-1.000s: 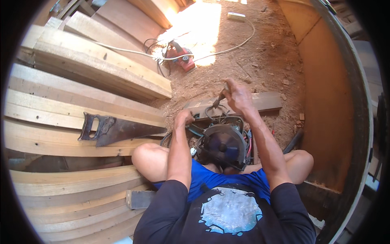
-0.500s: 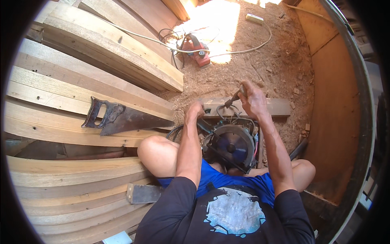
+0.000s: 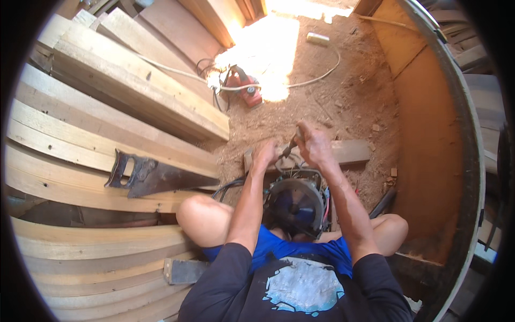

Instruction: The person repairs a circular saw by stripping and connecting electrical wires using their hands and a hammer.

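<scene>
Hands meet above the round motor (image 3: pixel 296 206), right hand (image 3: pixel 315 146) gripping pliers (image 3: pixel 290 146), left hand (image 3: pixel 266 154) clenched on wires.

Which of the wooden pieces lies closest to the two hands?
The short wooden block on the dirt floor, just beyond both hands; the long planks are stacked farther away on the person's left.

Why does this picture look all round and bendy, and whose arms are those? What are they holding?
The camera sits on a person's head and looks down, so you see their own arms and knees. Its wide lens bends straight edges.

The person sits on a dirt floor. The right hand grips a small dark-handled tool; I cannot tell what kind. The left hand is beside its tip, over the wires of a round motor with a fan between the knees. A short wooden block lies beyond the hands.

On the left are stacked planks with a handsaw on top. Farther off lies a red power tool.
</scene>
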The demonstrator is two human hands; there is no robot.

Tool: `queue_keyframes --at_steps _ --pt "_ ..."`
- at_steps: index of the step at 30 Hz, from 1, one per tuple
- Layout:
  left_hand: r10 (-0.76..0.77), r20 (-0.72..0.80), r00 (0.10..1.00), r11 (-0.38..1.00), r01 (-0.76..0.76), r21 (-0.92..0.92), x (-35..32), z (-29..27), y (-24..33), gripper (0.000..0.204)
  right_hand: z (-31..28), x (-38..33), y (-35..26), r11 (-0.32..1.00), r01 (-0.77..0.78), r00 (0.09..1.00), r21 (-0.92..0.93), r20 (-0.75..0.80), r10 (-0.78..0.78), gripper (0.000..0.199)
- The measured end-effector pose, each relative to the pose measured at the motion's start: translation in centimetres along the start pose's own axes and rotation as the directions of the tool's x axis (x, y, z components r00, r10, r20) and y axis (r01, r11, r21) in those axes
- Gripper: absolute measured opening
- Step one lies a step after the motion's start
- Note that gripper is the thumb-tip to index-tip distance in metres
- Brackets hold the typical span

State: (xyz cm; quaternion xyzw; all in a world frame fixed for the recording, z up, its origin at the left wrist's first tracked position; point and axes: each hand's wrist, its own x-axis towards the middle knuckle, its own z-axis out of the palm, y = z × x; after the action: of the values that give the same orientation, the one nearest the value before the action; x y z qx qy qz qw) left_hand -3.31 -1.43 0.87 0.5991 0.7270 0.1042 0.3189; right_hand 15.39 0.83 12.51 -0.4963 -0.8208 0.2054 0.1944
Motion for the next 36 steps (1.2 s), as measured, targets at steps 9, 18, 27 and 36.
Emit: queue_keyframes --at_steps 9,18,27,36 --pt "-0.006 -0.139 0.99 0.996 -0.006 -0.09 0.5 5.7 -2.0 0.031 0.3 -0.5 -0.3 0.997 0.059 0.995 0.046 -0.083 -0.055 0.019" --pt "0.065 -0.06 0.996 0.916 -0.083 -0.392 -0.5 2.8 2.3 0.082 -0.6 -0.6 1.3 0.997 -0.063 0.998 -0.049 0.023 0.064 0.033" --pt "0.27 -0.333 0.903 0.809 -0.4 -0.43 -2.0 -1.2 6.0 0.094 -3.5 1.0 -1.5 0.998 -0.068 0.969 0.005 0.239 0.065 0.044" --pt "0.218 -0.316 0.923 0.706 -0.373 -0.602 -1.4 -1.7 3.0 0.016 2.5 -0.3 9.2 0.908 -0.393 0.885 0.147 0.33 0.329 0.04"
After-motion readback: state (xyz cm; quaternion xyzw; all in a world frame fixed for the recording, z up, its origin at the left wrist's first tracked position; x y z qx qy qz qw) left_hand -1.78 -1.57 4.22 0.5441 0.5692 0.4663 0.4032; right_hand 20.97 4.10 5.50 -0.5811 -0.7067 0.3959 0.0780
